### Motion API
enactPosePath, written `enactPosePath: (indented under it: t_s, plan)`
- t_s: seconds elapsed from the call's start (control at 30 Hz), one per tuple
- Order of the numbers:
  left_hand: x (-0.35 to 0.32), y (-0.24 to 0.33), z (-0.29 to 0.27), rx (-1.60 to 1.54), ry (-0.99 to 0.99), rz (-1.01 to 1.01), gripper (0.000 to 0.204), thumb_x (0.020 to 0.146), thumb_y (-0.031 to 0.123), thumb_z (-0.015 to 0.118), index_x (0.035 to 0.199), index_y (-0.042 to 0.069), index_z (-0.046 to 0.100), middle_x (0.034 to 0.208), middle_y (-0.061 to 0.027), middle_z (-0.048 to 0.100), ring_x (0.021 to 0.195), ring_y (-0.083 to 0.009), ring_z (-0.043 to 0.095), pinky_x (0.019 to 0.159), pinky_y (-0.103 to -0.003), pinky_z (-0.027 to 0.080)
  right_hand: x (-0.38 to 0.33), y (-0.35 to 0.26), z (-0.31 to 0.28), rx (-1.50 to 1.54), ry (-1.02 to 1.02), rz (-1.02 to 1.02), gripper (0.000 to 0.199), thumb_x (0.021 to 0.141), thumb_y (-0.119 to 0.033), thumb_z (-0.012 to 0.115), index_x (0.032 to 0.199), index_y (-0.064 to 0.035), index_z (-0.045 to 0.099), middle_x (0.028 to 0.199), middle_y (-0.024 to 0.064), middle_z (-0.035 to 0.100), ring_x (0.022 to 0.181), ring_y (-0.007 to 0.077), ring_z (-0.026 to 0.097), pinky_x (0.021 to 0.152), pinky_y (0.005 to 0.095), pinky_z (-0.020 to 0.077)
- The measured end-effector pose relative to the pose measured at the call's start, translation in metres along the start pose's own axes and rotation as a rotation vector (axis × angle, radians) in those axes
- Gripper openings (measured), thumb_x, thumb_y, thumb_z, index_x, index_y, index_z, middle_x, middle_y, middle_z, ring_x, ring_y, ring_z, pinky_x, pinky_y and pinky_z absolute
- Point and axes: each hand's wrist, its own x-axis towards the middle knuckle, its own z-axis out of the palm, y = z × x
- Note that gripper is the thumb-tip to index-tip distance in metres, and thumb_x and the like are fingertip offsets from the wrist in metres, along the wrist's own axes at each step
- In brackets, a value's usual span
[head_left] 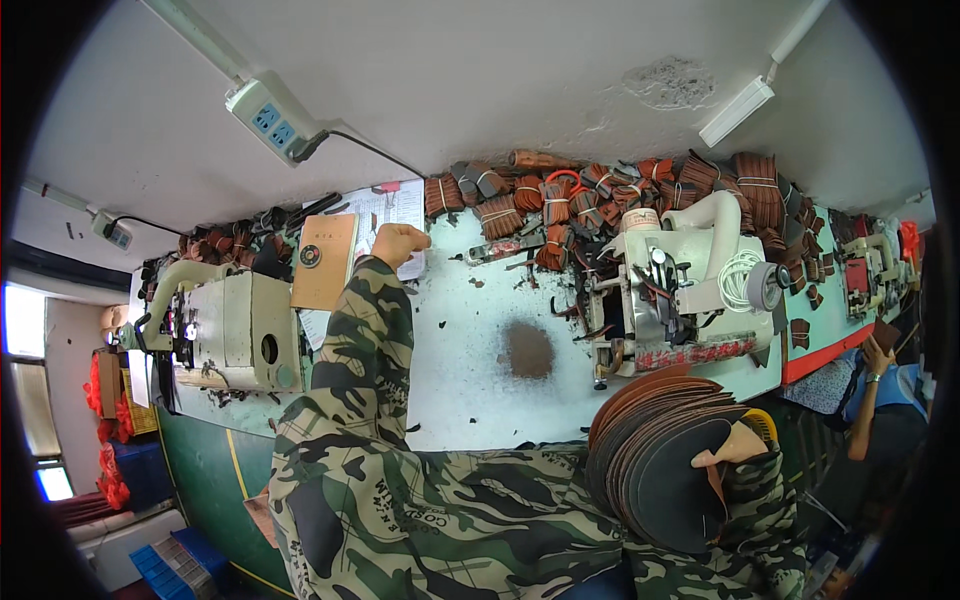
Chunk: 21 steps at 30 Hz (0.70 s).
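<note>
My left hand (400,243) reaches far over the white table, next to a brown notebook (325,262) and sheets of paper (398,203). Its fingers are curled together, and whatever lies between them is hidden. Low on the right, my right hand (738,445) clasps a thick stack of leather pieces (650,450) against my body. These pieces are rounded, with dark faces and reddish-brown edges, fanned slightly apart. A round black object (310,257) rests on the notebook.
Cream machines stand left (235,330) and right (690,290) on the table (460,390). Tied leather bundles (500,215) line the wall. A brown dust patch (528,350) and dark scraps lie between. At far right, another person's hand (880,355) holds a brown piece.
</note>
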Motion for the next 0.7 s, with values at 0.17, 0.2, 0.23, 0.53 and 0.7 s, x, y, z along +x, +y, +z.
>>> enactPosePath:
  t_s: [0.17, 0.2, 0.23, 0.53, 0.7]
  plan:
    - [-0.025, 0.011, 0.012, -0.143, -0.03, 0.03, 0.005, 0.076, 0.011, 0.066, 0.077, 0.007, 0.068, 0.076, -0.0029, 0.069, 0.072, -0.0111, 0.063, 0.066, -0.027, 0.045, -0.018, 0.023, -0.002, 0.001, 0.056, -0.045, 0.054, 0.062, -0.017, 0.085, 0.107, 0.0016, 0.061, 0.102, 0.0077, 0.064, 0.093, 0.0152, 0.056, 0.084, 0.0292, 0.0446]
    - [-0.029, 0.01, 0.012, -0.145, -0.002, 0.067, 0.005, 0.076, 0.011, 0.065, 0.077, 0.007, 0.068, 0.075, -0.0027, 0.069, 0.072, -0.0112, 0.063, 0.066, -0.027, 0.045, -0.02, 0.029, -0.003, 0.003, 0.069, -0.051, 0.054, 0.062, -0.017, 0.085, 0.107, 0.0016, 0.061, 0.102, 0.0077, 0.064, 0.092, 0.0151, 0.056, 0.084, 0.0291, 0.0446]
    - [-0.032, 0.008, 0.012, -0.211, -0.017, 0.102, 0.008, 0.075, 0.011, 0.065, 0.078, 0.005, 0.068, 0.073, -0.0042, 0.068, 0.069, -0.0121, 0.064, 0.062, -0.028, 0.048, -0.018, 0.032, -0.003, 0.005, 0.072, -0.057, 0.054, 0.062, -0.017, 0.085, 0.107, 0.0017, 0.061, 0.102, 0.0076, 0.064, 0.092, 0.0151, 0.056, 0.084, 0.0291, 0.0446]
    - [-0.183, 0.08, 0.213, 0.03, -0.952, 0.838, 0.015, 0.077, 0.009, 0.063, 0.088, -0.002, 0.064, 0.072, -0.0138, 0.064, 0.064, -0.0176, 0.061, 0.064, -0.033, 0.049, -0.008, 0.038, 0.01, 0.08, 0.061, -0.088, 0.052, 0.063, -0.014, 0.084, 0.107, 0.002, 0.061, 0.101, 0.0071, 0.064, 0.092, 0.0149, 0.056, 0.084, 0.0289, 0.0445]
    - [-0.213, 0.11, 0.234, 0.137, -0.673, 1.192, 0.02, 0.073, 0.021, 0.059, 0.084, 0.005, 0.063, 0.074, -0.012, 0.056, 0.071, -0.0323, 0.05, 0.066, -0.04, 0.041, 0.04, 0.025, 0.017, 0.277, -0.135, -0.232, 0.052, 0.063, -0.013, 0.083, 0.107, 0.0022, 0.061, 0.1, 0.0068, 0.064, 0.092, 0.0148, 0.056, 0.084, 0.0287, 0.0445]
